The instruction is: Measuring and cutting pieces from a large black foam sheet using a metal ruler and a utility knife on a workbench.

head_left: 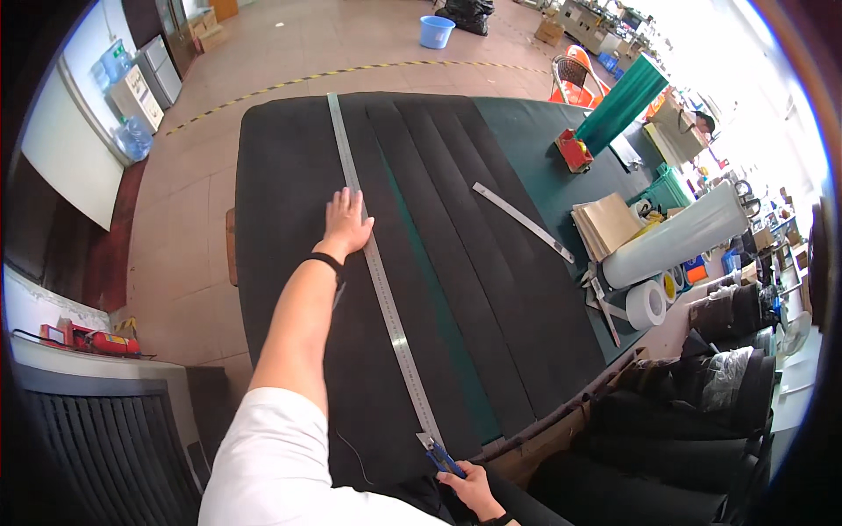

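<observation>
My left hand (348, 223) lies flat with its fingers stretched, pressing a long steel ruler (399, 340) against a black sheet (281, 184). The ruler runs from the table's far edge to its near edge. At its near end my right hand (474, 491) is closed round a blue utility knife (445, 458), whose blade sits by the ruler's tip. Right of the sheet, past a thin strip of green tabletop, lie several long black strips (465, 237) side by side. A shorter steel ruler (524, 222) rests across them.
Along the table's right side are a green film roll (624, 103), a white roll (675, 235), brown paper pieces (607, 225), white tape (645, 304) and a caliper (602, 302). Black material rolls (649, 465) lie at the lower right. A blue bucket (436, 32) stands on the floor beyond.
</observation>
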A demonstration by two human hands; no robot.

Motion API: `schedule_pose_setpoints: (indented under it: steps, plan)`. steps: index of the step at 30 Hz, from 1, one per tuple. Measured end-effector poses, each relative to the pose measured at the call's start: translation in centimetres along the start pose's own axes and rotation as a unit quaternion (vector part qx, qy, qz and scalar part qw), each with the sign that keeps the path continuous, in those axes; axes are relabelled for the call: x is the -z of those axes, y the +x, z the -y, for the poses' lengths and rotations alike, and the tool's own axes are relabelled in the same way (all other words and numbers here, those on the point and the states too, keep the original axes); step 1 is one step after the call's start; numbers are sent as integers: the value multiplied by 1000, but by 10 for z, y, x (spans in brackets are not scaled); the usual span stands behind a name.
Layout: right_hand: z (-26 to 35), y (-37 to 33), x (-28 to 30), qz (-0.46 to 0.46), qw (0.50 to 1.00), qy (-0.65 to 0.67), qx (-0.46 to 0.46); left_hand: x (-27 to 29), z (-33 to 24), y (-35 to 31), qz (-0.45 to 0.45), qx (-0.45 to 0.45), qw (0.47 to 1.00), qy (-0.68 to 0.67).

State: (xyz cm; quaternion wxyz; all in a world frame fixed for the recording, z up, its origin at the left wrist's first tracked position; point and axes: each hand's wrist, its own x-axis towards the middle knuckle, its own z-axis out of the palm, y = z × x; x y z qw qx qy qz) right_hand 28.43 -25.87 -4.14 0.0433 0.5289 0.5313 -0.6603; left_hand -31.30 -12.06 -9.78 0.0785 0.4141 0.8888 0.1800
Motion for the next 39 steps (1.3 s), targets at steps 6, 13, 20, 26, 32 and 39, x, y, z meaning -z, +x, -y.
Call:
schedule_pose_setpoints:
  steps: [6, 13, 20, 26, 32, 39]
  plan:
    - [9, -2, 1, 4, 999, 34, -15, 81, -24, -74, 117, 103, 982, 111]
    - [2, 3, 7, -15, 999, 46, -20, 37, -80, -64, 94, 122, 979, 131]
    - [29, 10, 40, -111, 992, 63, 16, 30, -123, -38, 81, 111, 984, 118]
    - [23, 12, 29, -152, 985, 74, 19, 17, -103, -38, 53, 80, 989, 110]
    - [10, 8, 42, -152, 980, 127, 30, 40, -53, -50, 35, -32, 999, 12]
    - [19, 6, 34, -134, 986, 94, -9, 46, -42, -70, 39, 88, 987, 133]
